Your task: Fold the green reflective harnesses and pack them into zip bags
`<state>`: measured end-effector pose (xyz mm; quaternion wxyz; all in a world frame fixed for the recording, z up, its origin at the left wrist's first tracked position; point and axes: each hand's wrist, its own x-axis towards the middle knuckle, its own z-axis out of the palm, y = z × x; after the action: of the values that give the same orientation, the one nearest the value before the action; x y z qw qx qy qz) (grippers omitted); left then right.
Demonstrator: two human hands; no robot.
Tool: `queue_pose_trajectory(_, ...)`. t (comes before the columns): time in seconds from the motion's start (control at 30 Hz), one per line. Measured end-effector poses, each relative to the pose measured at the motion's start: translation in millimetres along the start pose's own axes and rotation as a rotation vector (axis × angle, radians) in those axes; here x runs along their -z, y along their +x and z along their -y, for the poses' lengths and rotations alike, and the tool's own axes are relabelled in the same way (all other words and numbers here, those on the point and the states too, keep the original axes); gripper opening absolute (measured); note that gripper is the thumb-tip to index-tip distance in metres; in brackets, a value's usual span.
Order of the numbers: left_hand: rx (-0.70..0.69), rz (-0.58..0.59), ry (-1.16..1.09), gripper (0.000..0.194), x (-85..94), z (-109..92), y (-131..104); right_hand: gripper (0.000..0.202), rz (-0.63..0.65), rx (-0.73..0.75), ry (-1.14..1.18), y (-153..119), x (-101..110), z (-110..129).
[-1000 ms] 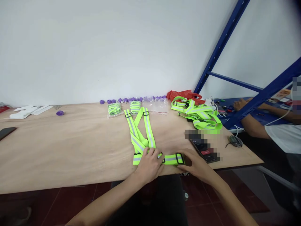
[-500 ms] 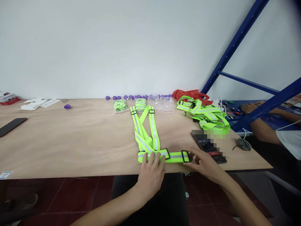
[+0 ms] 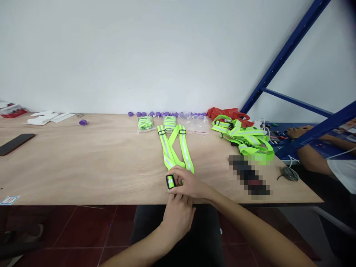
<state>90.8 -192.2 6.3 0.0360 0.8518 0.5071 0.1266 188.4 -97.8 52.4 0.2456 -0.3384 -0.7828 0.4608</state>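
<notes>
A neon-yellow reflective harness [image 3: 185, 148] with grey stripes and black slide buckles lies on the table in front of me. My right hand [image 3: 187, 182] is closed on the harness's waist strap [image 3: 170, 181] near its black buckle, folded over to the left. Just below it, my left hand [image 3: 178, 214] rests at the table's front edge. The right hand covers its fingertips, so their grip does not show. Most of the waist strap lies hidden behind both hands.
Two bagged harnesses [image 3: 145, 124], clear plastic bags [image 3: 194, 124] and purple caps [image 3: 167, 114] line the wall. At right are a harness pile [image 3: 250, 136], a red bag [image 3: 226, 113], a pixelated phone [image 3: 249, 176] and a blue frame [image 3: 289, 53]. Another person's arm [image 3: 311, 155] is beyond.
My right hand has carried the buckle end of the waist strap from the right over to the left, above my left hand. The view has shifted slightly.
</notes>
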Motion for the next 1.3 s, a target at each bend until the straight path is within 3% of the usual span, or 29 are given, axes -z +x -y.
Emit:
queue_pose_trajectory(0.13, -0.065, -0.106, -0.205, 0.034, 3.8, 8.8, -4.2, 0.045, 0.054, -0.008, -0.107, 9.7, -8.0, -14.3)
queue_pose_trajectory(0.3, -0.219, -0.363, -0.505, 0.025, 14.9, 37.3, -19.9, 0.037, 0.057, 0.027, -0.236, 11.4, -8.8, -18.5)
queue_pose_trajectory(0.37, -0.215, -0.471, -0.484, 0.022, 20.0, 46.9, -24.8, 0.027, 0.08, 0.034, -0.257, 11.7, -8.6, -16.2)
queue_pose_trajectory(0.43, -0.123, -0.533, -0.456, 0.021, 24.2, 53.9, -26.1, 0.025, 0.122, 0.054, -0.252, 11.4, -6.6, -13.5)
queue_pose_trajectory(0.53, 0.015, -0.505, -0.438, 0.023, 25.8, 60.4, -22.5, 0.042, 0.188, 0.1, -0.169, 9.1, -2.1, -11.2)
queue_pose_trajectory(0.6, 0.03, -0.438, -0.426, 0.023, 23.7, 63.4, -19.0, 0.048, 0.162, 0.12, -0.072, 6.2, -1.3, -11.9)
queue_pose_trajectory(0.73, 0.041, -0.342, -0.345, 0.021, 17.2, 67.6, -14.9, 0.034, -0.164, 0.16, 0.014, -5.9, -10.0, -21.0)
queue_pose_trajectory(0.8, 0.051, -0.312, -0.291, 0.02, 15.0, 68.6, -13.9, 0.021, -0.366, 0.189, -0.099, -17.6, -16.5, -28.2)
queue_pose_trajectory(0.87, 0.062, -0.3, -0.236, 0.019, 13.8, 69.0, -12.5, 0.013, -0.487, 0.216, -0.312, -33.5, -21.3, -35.1)
queue_pose_trajectory(1.0, 0.078, -0.311, -0.199, 0.02, 12.3, 67.4, -7.5, 0.03, -0.476, 0.219, -0.674, -67.4, -24.0, -41.5)
queue_pose_trajectory(1.17, 0.044, -0.327, -0.29, 0.028, 8.7, 59.0, -3.1, 0.063, -0.403, 0.157, -0.8, -92.0, -26.1, -44.4)
queue_pose_trajectory(1.23, 0.027, -0.326, -0.316, 0.028, 5.9, 53.9, -7.6, 0.064, -0.41, 0.183, -0.859, -98.9, -29.1, -49.6)
queue_pose_trajectory(1.3, -0.011, -0.306, -0.31, 0.03, 2.3, 48.8, -16.5, 0.051, -0.462, 0.247, -0.921, -105.7, -33.1, -55.7)
